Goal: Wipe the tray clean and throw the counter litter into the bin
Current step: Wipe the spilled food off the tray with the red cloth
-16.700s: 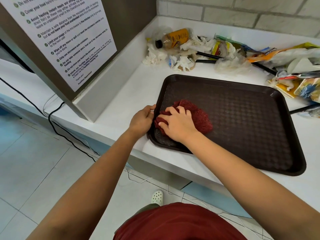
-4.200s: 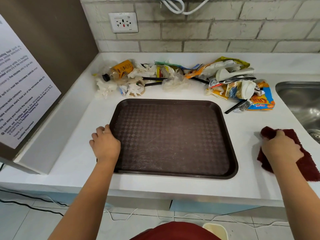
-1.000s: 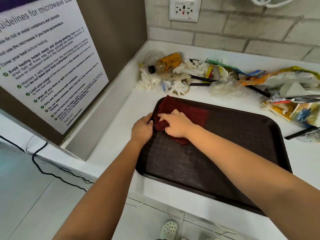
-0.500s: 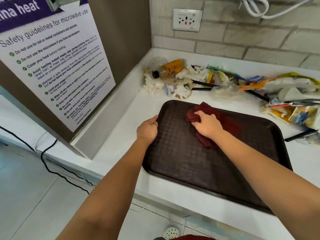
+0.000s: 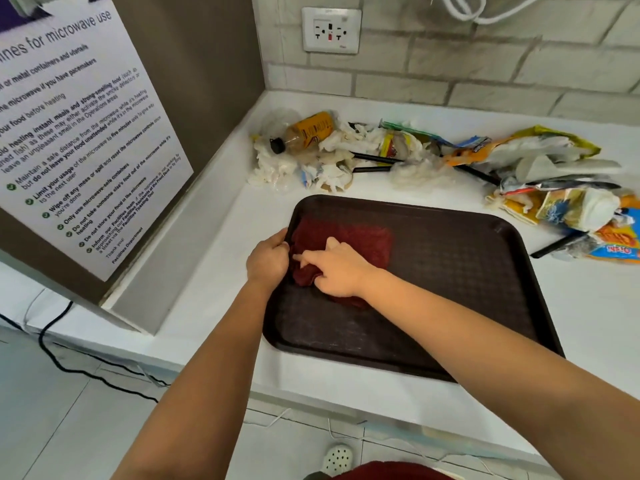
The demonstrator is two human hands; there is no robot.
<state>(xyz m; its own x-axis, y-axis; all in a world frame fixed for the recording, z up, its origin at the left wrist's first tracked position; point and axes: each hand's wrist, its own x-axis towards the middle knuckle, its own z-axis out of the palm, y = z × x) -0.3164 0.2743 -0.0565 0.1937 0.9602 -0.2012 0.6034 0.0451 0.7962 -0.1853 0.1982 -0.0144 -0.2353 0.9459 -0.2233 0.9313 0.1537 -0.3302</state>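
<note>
A dark brown tray point(image 5: 460, 271) lies on the white counter point(image 5: 588, 323). My left hand point(image 5: 268, 259) grips the tray's left rim. A dark red cloth point(image 5: 349, 239) is spread on the tray's left part, and my right hand point(image 5: 334, 268) holds it bunched under curled fingers, pressing it against the tray beside my left hand. Litter is strewn along the counter behind the tray: an orange-labelled plastic bottle point(image 5: 304, 131), crumpled white tissues point(image 5: 332, 157), black sticks point(image 5: 377, 161) and snack wrappers point(image 5: 581, 209). No bin is in view.
A brown cabinet side with a white microwave guideline poster point(image 5: 79, 133) stands at the left. A brick wall carries a socket point(image 5: 330, 29) and white cable point(image 5: 485, 8). Black cable point(image 5: 69, 365) trails on the tiled floor below the counter edge.
My right hand has drawn the cloth back from the tray's far middle to the left rim beside my left hand. My left hand has kept its hold on the rim.
</note>
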